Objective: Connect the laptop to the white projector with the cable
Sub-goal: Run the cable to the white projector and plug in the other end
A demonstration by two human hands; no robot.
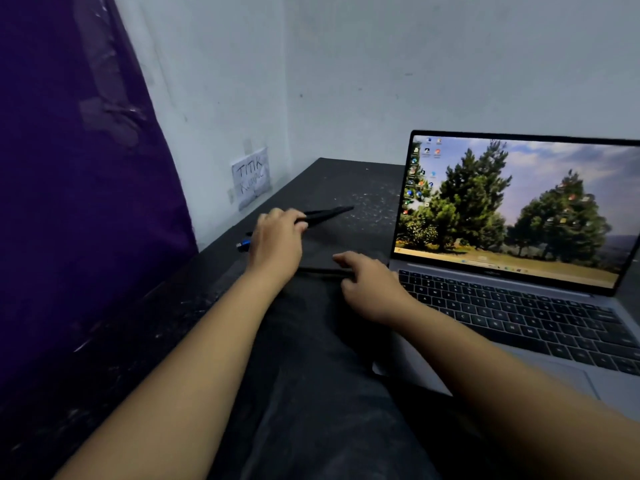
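An open silver laptop [512,306] sits at the right of the black table [346,181], its screen lit with a tree wallpaper. My left hand [277,240] is closed around a black cable [325,214] whose stiff end sticks out to the right above the table. A blue connector [244,244] shows just left of that hand. My right hand [370,289] rests beside the laptop's left edge with its fingers over another stretch of the black cable [322,270]. No white projector is in view.
A purple cloth [79,202] hangs along the left wall. A small taped paper note [251,178] with handwriting is on the wall behind the table. The pale walls meet in a corner behind the table.
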